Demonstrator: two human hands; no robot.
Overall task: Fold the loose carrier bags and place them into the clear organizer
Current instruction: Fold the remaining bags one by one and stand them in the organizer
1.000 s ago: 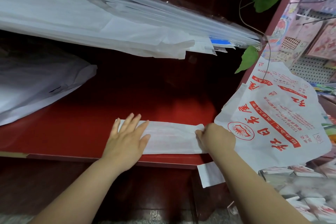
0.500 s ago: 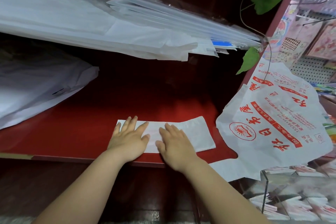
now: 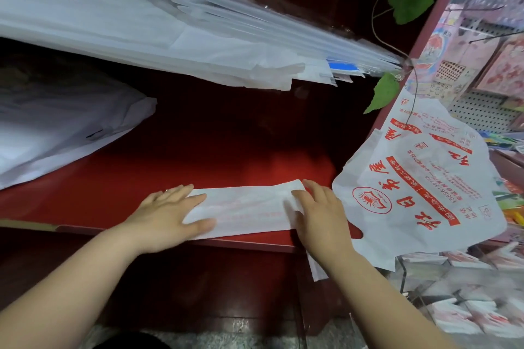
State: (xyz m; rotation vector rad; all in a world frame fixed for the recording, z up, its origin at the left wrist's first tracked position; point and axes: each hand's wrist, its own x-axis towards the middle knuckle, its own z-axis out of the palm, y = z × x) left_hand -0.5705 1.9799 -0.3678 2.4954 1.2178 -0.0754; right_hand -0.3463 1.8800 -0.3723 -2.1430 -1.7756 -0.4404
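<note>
Surface: red shelf [image 3: 226, 156], dark red back wall. Pegboard display with stationery at far right, blurred.

Upper shelf: long stack [image 3: 141, 28] of white and clear bags, running left to right. At left on the red shelf, a loose white pile [image 3: 56, 133].

Bag [image 3: 249, 210]: white, folded to a long narrow strip, lying flat along the shelf's front edge, between the two hands.

Left hand [image 3: 167, 215]: palm down, fingers straight and slightly spread, pressing the strip's left end. Thumb lies along the near edge. Nothing gripped.

Right hand [image 3: 320, 215]: palm down on the strip's right end, fingers extended and only slightly bent, resting flat. No pinch visible.

Printed bag [image 3: 419, 193]: white with red lettering, spread open just right of the right hand, overhanging the shelf end. A white strip hangs below the shelf edge under the right wrist; cannot tell which bag it belongs to.

Organizer [image 3: 405, 272]: clear walls, lower right, below the printed bag, holding folded bags; detail blurred.
</note>
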